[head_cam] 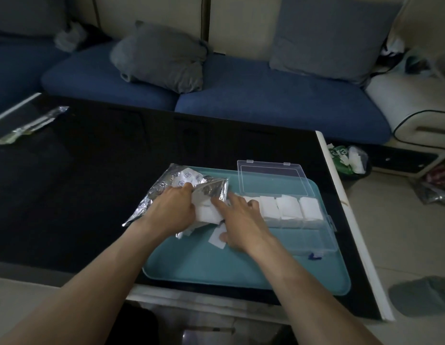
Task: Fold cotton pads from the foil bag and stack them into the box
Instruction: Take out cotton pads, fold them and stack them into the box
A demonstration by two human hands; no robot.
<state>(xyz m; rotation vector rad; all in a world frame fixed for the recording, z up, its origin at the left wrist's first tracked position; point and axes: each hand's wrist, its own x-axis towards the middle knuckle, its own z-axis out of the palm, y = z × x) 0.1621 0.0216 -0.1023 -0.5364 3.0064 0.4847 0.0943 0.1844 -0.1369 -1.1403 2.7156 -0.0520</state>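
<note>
A crumpled silver foil bag [166, 185] lies on the left part of a teal tray [241, 267]. My left hand [171, 210] holds the bag's open flap and lifts it. A stack of white cotton pads [206, 214] shows in the bag's mouth. My right hand [241, 217] reaches over that stack, its fingers spread on the pads, the thumb down on a single loose pad [215, 239] on the tray. A clear plastic box [308, 235] with its lid [271, 178] open stands to the right. Its back row holds folded white pads [288, 207].
The tray sits on a black glossy table [79, 195] with a white edge on the right. A clear wrapped packet [32, 125] lies at the far left. A blue sofa [241, 95] with grey cushions stands behind. A bin [351, 161] is on the floor to the right.
</note>
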